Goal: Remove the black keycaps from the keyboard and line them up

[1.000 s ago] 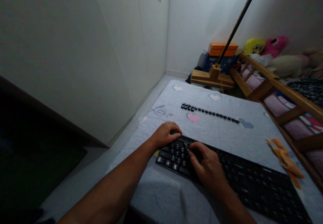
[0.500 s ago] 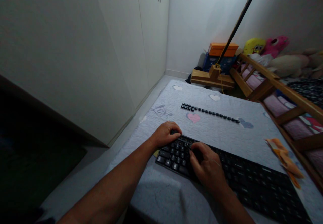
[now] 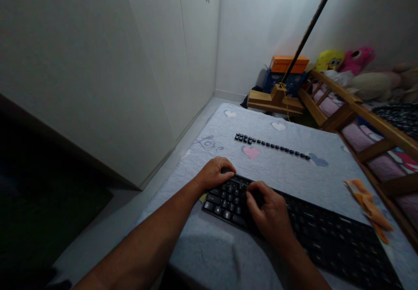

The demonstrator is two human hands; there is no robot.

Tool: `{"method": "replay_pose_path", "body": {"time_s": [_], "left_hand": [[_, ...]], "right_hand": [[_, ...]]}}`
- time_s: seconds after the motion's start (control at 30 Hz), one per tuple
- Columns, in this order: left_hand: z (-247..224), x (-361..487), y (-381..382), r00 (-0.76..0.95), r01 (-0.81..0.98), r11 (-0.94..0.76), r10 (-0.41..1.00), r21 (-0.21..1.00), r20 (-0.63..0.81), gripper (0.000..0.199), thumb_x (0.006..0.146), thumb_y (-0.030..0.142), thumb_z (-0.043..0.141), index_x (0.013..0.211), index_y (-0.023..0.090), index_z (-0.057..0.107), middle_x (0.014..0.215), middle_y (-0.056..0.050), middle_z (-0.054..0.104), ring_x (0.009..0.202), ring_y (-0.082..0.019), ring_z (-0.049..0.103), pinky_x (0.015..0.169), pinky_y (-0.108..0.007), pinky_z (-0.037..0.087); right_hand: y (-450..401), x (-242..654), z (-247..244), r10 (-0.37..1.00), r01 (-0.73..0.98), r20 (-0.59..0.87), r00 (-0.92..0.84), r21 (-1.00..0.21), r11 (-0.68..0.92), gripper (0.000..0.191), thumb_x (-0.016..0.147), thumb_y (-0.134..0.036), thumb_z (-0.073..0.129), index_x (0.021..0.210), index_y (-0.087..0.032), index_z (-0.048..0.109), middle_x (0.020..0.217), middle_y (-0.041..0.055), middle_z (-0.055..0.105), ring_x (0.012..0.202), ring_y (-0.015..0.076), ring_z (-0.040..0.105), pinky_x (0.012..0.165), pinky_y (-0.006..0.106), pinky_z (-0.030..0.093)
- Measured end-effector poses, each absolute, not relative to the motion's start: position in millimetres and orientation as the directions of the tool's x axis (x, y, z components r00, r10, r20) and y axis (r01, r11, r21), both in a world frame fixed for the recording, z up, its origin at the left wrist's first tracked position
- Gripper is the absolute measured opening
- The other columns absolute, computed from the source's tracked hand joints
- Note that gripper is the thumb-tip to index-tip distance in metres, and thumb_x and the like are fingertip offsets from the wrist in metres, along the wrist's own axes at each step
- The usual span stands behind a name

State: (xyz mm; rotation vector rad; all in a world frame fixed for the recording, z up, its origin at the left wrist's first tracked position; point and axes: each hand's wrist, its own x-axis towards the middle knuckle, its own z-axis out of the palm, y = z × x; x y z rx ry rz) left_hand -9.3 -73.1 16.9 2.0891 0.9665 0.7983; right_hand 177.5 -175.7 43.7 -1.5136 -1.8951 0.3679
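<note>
A black computer keyboard (image 3: 329, 233) lies at a slant on the pale quilted cover in front of me. Its far left corner is in the grasp of my left hand (image 3: 216, 171), thumb over the top edge and fingers round the back. Over the left-middle keys, my right hand (image 3: 269, 207) has its thumb and index finger brought together in a pinch. Whatever may be between those fingertips is too small and dark to make out. Beyond the keyboard, loose black keycaps (image 3: 277, 146) form a long row, with a short second row at its left end.
An orange cloth (image 3: 369, 205) lies right of the keyboard. Along the right runs a wooden bed rail (image 3: 369, 107) with plush toys behind it. A wooden stand (image 3: 276, 100) with a slanting pole is at the back. A pale wardrobe (image 3: 156, 85) rises on the left.
My right hand has shifted very slightly, its pinched fingers lifting a little at the keys. My left hand keeps its place on the keyboard corner.
</note>
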Motion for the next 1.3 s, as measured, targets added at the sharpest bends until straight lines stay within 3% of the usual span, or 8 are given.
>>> {"method": "replay_pose_path", "body": {"time_s": [0.4, 0.73, 0.9, 1.07, 1.3], "left_hand": [[15.4, -9.9, -72.7, 0.534, 0.389, -0.475, 0.814, 0.789, 0.227, 0.011, 0.077, 0.019, 0.062, 0.083, 0.017, 0.071, 0.086, -0.003, 0.069, 0.089, -0.018, 0.060, 0.086, -0.030, 0.044], [14.8, -10.2, -72.4, 0.537, 0.403, -0.470, 0.816, 0.785, 0.213, 0.012, 0.078, 0.020, 0.061, 0.084, 0.018, 0.071, 0.087, -0.003, 0.069, 0.090, -0.018, 0.060, 0.086, -0.030, 0.044], [16.8, -9.3, -73.5, 0.529, 0.407, -0.468, 0.821, 0.785, 0.215, 0.012, 0.078, 0.020, 0.061, 0.084, 0.018, 0.071, 0.086, -0.003, 0.069, 0.089, -0.018, 0.060, 0.086, -0.030, 0.044], [15.8, -9.1, -73.8, 0.527, 0.408, -0.472, 0.821, 0.782, 0.220, 0.011, 0.078, 0.019, 0.062, 0.083, 0.018, 0.071, 0.086, -0.003, 0.069, 0.088, -0.018, 0.060, 0.085, -0.030, 0.044], [20.2, -8.5, -76.8, 0.537, 0.428, -0.496, 0.812, 0.756, 0.229, 0.011, 0.077, 0.017, 0.062, 0.084, 0.017, 0.070, 0.087, -0.003, 0.069, 0.089, -0.018, 0.059, 0.086, -0.030, 0.043]], "right_hand": [[-172.9, 177.8, 47.8, 0.970, 0.733, 0.239, -0.051, -0.650, 0.199, 0.010, 0.084, -0.026, 0.052, 0.081, -0.020, 0.059, 0.073, -0.0003, 0.065, 0.066, 0.0160, 0.062, 0.066, 0.026, 0.046], [-162.5, 182.6, 58.7, 0.990, 0.754, 0.121, -0.075, -0.642, 0.136, 0.010, 0.081, -0.027, 0.052, 0.078, -0.020, 0.059, 0.062, -0.0027, 0.061, 0.056, 0.0146, 0.057, 0.056, 0.025, 0.041], [-161.2, 181.8, 59.4, 0.987, 0.752, 0.106, -0.119, -0.639, 0.159, 0.011, 0.082, -0.027, 0.052, 0.082, -0.020, 0.061, 0.072, -0.0002, 0.065, 0.065, 0.0163, 0.061, 0.063, 0.027, 0.044], [-164.4, 180.4, 52.2, 0.971, 0.747, 0.202, -0.131, -0.624, 0.231, 0.008, 0.080, -0.022, 0.056, 0.086, -0.020, 0.061, 0.085, 0.0039, 0.066, 0.080, 0.0191, 0.062, 0.074, 0.031, 0.048], [-165.6, 178.6, 45.8, 0.969, 0.750, 0.193, -0.152, -0.616, 0.240, 0.006, 0.083, -0.018, 0.054, 0.086, -0.020, 0.059, 0.083, 0.0031, 0.066, 0.081, 0.0191, 0.063, 0.076, 0.032, 0.048]]}}
